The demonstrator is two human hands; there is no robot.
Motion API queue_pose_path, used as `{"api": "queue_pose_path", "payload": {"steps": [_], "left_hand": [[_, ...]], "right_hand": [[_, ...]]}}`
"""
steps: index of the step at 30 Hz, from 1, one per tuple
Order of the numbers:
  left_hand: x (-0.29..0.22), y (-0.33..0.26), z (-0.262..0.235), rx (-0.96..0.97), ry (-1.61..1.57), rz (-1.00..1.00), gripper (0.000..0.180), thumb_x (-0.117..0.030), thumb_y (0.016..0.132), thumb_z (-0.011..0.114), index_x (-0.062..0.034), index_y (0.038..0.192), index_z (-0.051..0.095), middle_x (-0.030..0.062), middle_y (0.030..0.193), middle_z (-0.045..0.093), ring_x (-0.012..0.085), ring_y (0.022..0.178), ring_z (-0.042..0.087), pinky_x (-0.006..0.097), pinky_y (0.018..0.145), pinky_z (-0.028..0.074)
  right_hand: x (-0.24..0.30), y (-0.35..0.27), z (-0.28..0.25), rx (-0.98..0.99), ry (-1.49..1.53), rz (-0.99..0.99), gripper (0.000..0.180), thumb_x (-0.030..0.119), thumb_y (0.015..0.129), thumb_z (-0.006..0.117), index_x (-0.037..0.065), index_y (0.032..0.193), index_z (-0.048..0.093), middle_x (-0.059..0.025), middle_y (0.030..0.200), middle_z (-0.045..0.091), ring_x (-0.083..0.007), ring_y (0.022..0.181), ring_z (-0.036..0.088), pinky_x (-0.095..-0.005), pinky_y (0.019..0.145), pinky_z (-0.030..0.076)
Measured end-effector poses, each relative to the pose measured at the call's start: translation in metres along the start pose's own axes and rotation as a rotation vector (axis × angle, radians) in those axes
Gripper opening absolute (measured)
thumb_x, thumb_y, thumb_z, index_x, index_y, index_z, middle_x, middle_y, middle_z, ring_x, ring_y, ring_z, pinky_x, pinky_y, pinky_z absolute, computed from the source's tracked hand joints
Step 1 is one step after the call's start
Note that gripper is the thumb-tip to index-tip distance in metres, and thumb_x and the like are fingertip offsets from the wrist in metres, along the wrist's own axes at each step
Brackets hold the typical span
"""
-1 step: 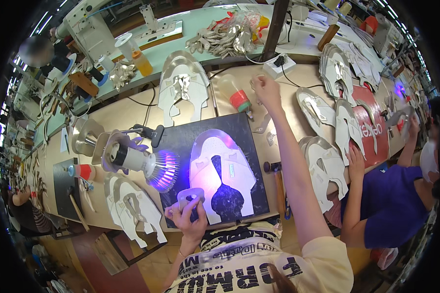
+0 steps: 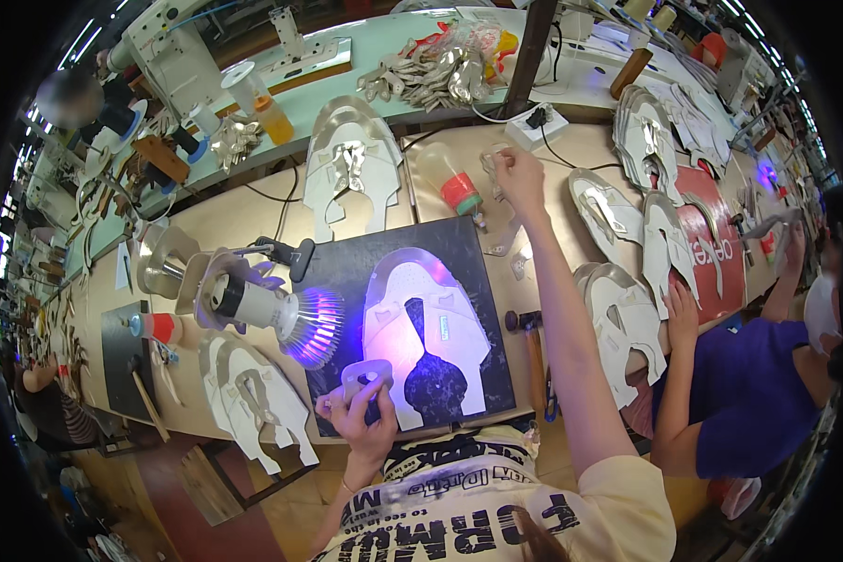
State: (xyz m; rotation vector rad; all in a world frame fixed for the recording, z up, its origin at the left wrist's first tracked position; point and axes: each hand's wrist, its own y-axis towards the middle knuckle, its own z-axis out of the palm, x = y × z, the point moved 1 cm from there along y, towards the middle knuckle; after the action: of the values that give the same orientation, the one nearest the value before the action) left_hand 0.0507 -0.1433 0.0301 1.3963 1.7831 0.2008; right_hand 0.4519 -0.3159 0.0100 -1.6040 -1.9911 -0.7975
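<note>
Head view, biggest first. Tan tabletop [image 2: 244,211], wide, crowded. Black board [image 2: 347,262] on it in front of the person, one here. One lamp [image 2: 253,304] left of the board, purple-white light falling on the work. The white shoe upper [image 2: 398,314] lies flat on the board, toe end away from the person, single piece.

Progress, as a judgement: partway. Upper is laid out and lit; the grey piece is in hand, not laid flat on it, so whatever those two need looks left.

Left hand [image 2: 365,426] at the upper's lower left: grip clamped, thumb and fingers pinching the grey piece [image 2: 363,373], one, with an opening in it (touching the upper or not, can't tell). Right hand [image 2: 522,178] reaches past the board's far right corner; fingers bent together by a small shiny piece, can't tell if the grip has it.

Counts: other uppers, one pile [image 2: 323,183] behind the board, at least two [image 2: 286,403] to the left, several to the right, overlapping, no exact number. Red-banded bottles: two, one [image 2: 450,183] near the right hand, one [image 2: 159,328] far left. Hammer [image 2: 534,361]: one, right of the board. Loose shiny scraps [image 2: 504,238]: a couple, below the right hand.
</note>
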Motion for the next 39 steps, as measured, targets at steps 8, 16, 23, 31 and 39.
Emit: {"api": "queue_pose_path", "payload": {"steps": [8, 16, 23, 31, 39], "left_hand": [[0.004, 0.014, 0.013, 0.037, -0.041, 0.029, 0.025, -0.003, 0.073, 0.076, -0.0132, 0.096, 0.072, 0.0026, 0.090, 0.065, 0.0206, 0.085, 0.056, 0.039, 0.085, 0.030], [0.009, 0.016, 0.012, 0.057, -0.001, -0.033, 0.023, -0.007, 0.075, 0.079, -0.0144, 0.096, 0.073, 0.0033, 0.090, 0.065, 0.0205, 0.085, 0.056, 0.039, 0.085, 0.030], [0.010, 0.020, 0.014, 0.071, -0.016, -0.033, 0.022, -0.006, 0.076, 0.079, -0.0137, 0.096, 0.073, 0.0040, 0.092, 0.066, 0.0214, 0.089, 0.057, 0.039, 0.086, 0.031], [0.010, 0.024, 0.013, 0.052, -0.027, -0.047, 0.024, -0.004, 0.075, 0.076, -0.0133, 0.097, 0.073, 0.0051, 0.093, 0.066, 0.0223, 0.089, 0.057, 0.040, 0.089, 0.031], [0.003, 0.021, 0.014, 0.043, -0.057, -0.007, 0.023, -0.007, 0.073, 0.078, -0.0154, 0.095, 0.074, -0.0016, 0.081, 0.067, 0.0188, 0.085, 0.058, 0.040, 0.087, 0.030]], "right_hand": [[-0.021, 0.003, 0.004, -0.119, -0.146, -0.061, 0.035, 0.025, 0.086, 0.067, 0.002, 0.112, 0.069, -0.0200, 0.092, 0.071, -0.0361, 0.087, 0.069, -0.0451, 0.080, 0.053], [-0.036, 0.011, -0.003, -0.094, 0.050, -0.015, 0.032, 0.014, 0.087, 0.062, 0.001, 0.116, 0.066, -0.0198, 0.084, 0.071, -0.0353, 0.080, 0.069, -0.0436, 0.078, 0.053], [-0.025, 0.005, -0.002, -0.110, -0.044, -0.066, 0.031, 0.019, 0.087, 0.064, -0.001, 0.111, 0.066, -0.0203, 0.087, 0.071, -0.0380, 0.083, 0.069, -0.0458, 0.079, 0.053], [-0.021, 0.015, -0.003, -0.055, -0.243, -0.124, 0.033, 0.020, 0.088, 0.061, 0.003, 0.117, 0.063, -0.0243, 0.091, 0.070, -0.0409, 0.088, 0.068, -0.0491, 0.082, 0.052], [-0.027, 0.016, -0.009, -0.076, -0.252, -0.099, 0.035, 0.015, 0.090, 0.054, 0.006, 0.124, 0.058, -0.0250, 0.084, 0.069, -0.0432, 0.081, 0.067, -0.0529, 0.076, 0.052]]}}
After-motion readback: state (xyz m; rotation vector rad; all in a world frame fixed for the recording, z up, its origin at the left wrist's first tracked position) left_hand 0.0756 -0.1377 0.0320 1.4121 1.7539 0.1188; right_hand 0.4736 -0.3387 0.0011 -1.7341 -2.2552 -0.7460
